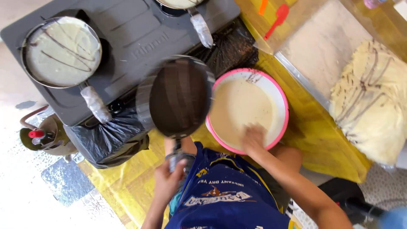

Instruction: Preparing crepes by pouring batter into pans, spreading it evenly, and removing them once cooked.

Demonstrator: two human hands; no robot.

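My left hand [168,178] grips the wrapped handle of a dark, empty frying pan [180,97]. The pan is blurred and hangs over the stove's front edge, beside a pink-rimmed bowl [283,98]. The bowl is full of pale batter [239,106]. My right hand [253,139] reaches into the near side of the bowl with its fingers down at the batter. Blur hides whether it holds anything. My blue printed apron [224,191] fills the bottom middle.
On the grey stove [127,34], a pan [61,51] at left holds a pale crepe with dark lines. A second pan's handle [201,29] shows at the top. Stacked crepes [373,101] lie right, a red spatula [277,17] behind them. A gas cylinder [42,135] stands left of a black bag [106,138].
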